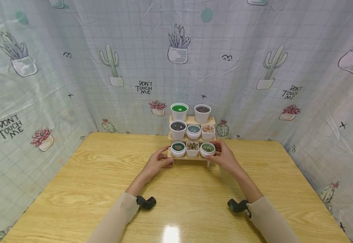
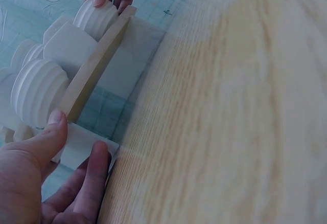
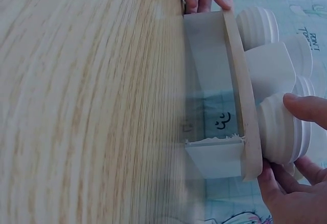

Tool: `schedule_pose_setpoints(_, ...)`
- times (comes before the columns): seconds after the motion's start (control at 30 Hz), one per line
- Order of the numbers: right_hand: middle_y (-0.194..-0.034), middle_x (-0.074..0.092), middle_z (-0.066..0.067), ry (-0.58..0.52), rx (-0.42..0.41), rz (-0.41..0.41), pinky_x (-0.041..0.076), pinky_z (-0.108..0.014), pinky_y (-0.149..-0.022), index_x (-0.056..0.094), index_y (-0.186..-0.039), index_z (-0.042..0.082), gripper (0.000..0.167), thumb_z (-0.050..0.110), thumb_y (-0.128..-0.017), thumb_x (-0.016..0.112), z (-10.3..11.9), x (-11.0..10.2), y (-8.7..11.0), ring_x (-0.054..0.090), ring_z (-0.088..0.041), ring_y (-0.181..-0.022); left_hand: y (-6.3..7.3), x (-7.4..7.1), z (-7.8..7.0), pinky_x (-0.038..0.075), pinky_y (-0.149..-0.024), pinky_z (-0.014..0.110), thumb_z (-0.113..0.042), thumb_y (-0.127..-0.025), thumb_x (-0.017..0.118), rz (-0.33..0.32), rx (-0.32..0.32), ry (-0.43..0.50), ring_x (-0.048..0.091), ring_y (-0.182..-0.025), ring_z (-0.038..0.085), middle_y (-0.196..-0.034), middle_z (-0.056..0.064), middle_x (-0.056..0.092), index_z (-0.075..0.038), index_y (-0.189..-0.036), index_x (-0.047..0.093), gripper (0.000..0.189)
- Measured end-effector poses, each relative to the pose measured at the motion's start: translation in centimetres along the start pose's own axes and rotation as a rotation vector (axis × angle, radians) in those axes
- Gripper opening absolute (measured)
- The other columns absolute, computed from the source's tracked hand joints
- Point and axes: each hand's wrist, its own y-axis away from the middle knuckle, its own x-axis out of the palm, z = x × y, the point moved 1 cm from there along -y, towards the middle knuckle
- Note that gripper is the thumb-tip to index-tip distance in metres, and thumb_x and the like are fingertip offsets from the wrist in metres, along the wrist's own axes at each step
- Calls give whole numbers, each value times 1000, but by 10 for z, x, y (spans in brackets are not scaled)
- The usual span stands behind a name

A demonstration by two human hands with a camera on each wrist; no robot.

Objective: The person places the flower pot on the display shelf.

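Note:
A three-tier wooden stand (image 1: 182,158) with white side supports (image 3: 217,160) bears several small white pots. My left hand (image 1: 156,164) grips its lower left end. In the left wrist view, the thumb presses the end of the board and a fingertip rests on the white support below. My right hand (image 1: 225,158) holds the round ribbed pot (image 3: 276,129) at the right of the lowest tier, thumb on the front and other fingers behind and under it. Beside that pot are a square pot (image 1: 193,149) with speckled filling and another round pot (image 1: 178,149) with dark green filling.
The middle tier carries a tall dark-filled pot (image 1: 178,130), a low round pot (image 1: 193,131) and a square pot (image 1: 208,131). Two tall pots, one green-filled (image 1: 179,111), stand on top. A cactus-printed curtain (image 1: 140,67) hangs behind the wooden table (image 1: 103,162).

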Motion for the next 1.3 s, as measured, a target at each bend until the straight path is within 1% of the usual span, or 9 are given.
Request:
schedule_pose_setpoints(0.2, -141, 52, -30, 9, 13, -1, 49, -52, -116, 40, -143, -8, 67, 3, -89, 78, -3, 3, 0, 54, -42, -131, 1, -1, 1, 65, -91, 38, -12, -101, 69, 0, -2, -5, 76, -95, 24, -117, 23, 69, -14, -160, 37, 67)
schedule_pose_setpoints(0.5, -141, 52, -29, -19, -2, 7, 50, -52, -115, 39, -145, -6, 68, 6, -90, 77, 0, 6, 3, 55, -41, -130, 5, -3, 3, 66, -91, 39, -14, -100, 70, -13, -2, -13, 77, -97, 28, -117, 23, 69, -14, -160, 37, 69)
schedule_pose_setpoints(0.67, -140, 51, -30, -20, -10, 6, 50, -53, -115, 38, -146, -7, 69, 5, -90, 77, 3, 5, 3, 55, -43, -130, 3, -3, 2, 65, -90, 36, -15, -99, 71, -20, 5, -26, 77, -95, 24, -116, 21, 69, -14, -160, 38, 69)
schedule_pose_setpoints(0.77, -142, 51, -31, -18, -3, 8, 49, -53, -116, 38, -147, -7, 70, 5, -90, 77, 3, 4, 3, 53, -43, -132, 2, -3, 3, 66, -89, 37, -13, -99, 71, -25, 5, -15, 77, -93, 23, -115, 21, 69, -13, -160, 38, 68)
schedule_pose_setpoints(0.9, -145, 50, -30, -10, 27, 17, 47, -54, -118, 35, -149, -4, 74, 7, -90, 79, 2, -1, 6, 53, -44, -135, 1, -1, 5, 65, -91, 38, -13, -100, 70, -2, -2, 1, 77, -94, 25, -115, 21, 69, -13, -160, 37, 69)
schedule_pose_setpoints(1.03, -149, 46, -32, 47, 60, 69, 44, -58, -119, 31, -152, -3, 80, 14, -91, 80, 1, -13, 9, 49, -48, -138, 4, 2, 4, 65, -91, 38, -14, -100, 70, 4, -7, -1, 76, -96, 25, -116, 22, 68, -14, -160, 37, 69)
schedule_pose_setpoints(1.17, -153, 41, -32, 125, 108, 174, 42, -63, -118, 28, -155, -1, 84, 24, -93, 78, 6, -29, 16, 42, -50, -142, 5, 3, 3, 65, -92, 39, -13, -99, 71, 3, -19, 6, 76, -96, 24, -117, 22, 68, -13, -160, 37, 69)
schedule_pose_setpoints(1.23, -154, 40, -32, 159, 125, 217, 43, -63, -117, 28, -157, 1, 86, 29, -93, 78, 8, -39, 22, 40, -50, -144, 6, 3, 3, 64, -94, 40, -13, -97, 73, 11, -35, -5, 75, -99, 24, -119, 23, 68, -14, -160, 37, 73)
schedule_pose_setpoints(1.3, -156, 39, -31, 170, 121, 248, 44, -64, -116, 27, -158, 3, 88, 33, -93, 78, 9, -51, 29, 39, -50, -144, 7, 2, 0, 61, -100, 40, -16, -95, 77, 40, -69, -21, 72, -107, 24, -126, 24, 66, -15, -163, 32, 82)
